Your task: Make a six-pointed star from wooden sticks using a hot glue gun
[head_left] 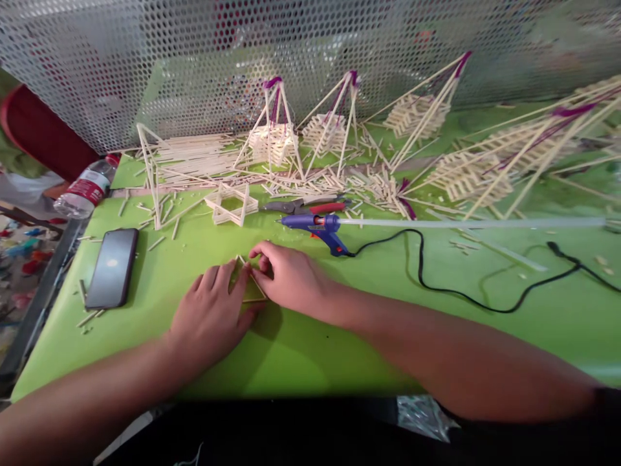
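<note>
Both my hands rest on the green table around a small triangle of thin wooden sticks. My left hand lies flat with its fingers spread, fingertips pressing the left side of the triangle. My right hand has its fingers curled and pinches the triangle's top corner and right side. Part of the triangle is hidden under the fingers.
A blue glue gun with a long glue stick and a black cord lies just behind my hands, next to red-handled pliers. A phone and a water bottle are at the left. Stick structures and loose sticks fill the back, before a perforated screen.
</note>
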`<state>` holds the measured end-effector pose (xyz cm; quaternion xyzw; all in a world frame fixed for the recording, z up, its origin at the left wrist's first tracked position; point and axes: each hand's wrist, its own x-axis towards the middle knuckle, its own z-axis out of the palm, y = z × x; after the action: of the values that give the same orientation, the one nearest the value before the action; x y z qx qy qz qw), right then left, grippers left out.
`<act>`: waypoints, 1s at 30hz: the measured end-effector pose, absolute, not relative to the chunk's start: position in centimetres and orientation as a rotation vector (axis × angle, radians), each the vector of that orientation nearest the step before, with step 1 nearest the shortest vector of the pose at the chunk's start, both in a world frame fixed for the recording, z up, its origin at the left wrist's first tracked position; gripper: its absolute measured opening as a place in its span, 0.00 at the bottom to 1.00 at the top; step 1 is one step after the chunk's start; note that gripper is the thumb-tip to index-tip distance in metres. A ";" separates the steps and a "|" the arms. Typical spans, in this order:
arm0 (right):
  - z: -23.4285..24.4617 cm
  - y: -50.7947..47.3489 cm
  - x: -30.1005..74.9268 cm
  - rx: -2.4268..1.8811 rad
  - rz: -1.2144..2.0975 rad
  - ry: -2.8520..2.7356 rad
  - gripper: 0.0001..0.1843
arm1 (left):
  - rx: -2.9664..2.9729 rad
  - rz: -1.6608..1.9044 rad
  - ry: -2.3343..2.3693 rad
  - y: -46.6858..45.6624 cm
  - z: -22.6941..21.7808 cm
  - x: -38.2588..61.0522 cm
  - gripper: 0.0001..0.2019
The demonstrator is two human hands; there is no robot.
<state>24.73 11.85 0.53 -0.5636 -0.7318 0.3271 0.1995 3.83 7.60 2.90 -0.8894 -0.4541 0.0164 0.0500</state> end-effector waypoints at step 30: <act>3.2 14.1 22.9 -1.653 0.235 -2.705 0.13 | -2.735 -0.009 -1.400 7.4 1.9 3.9 0.36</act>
<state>22.88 14.10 3.21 -0.5200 -0.8507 0.0739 -0.0187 3.91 7.40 1.88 -0.8897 -0.4553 -0.0030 0.0345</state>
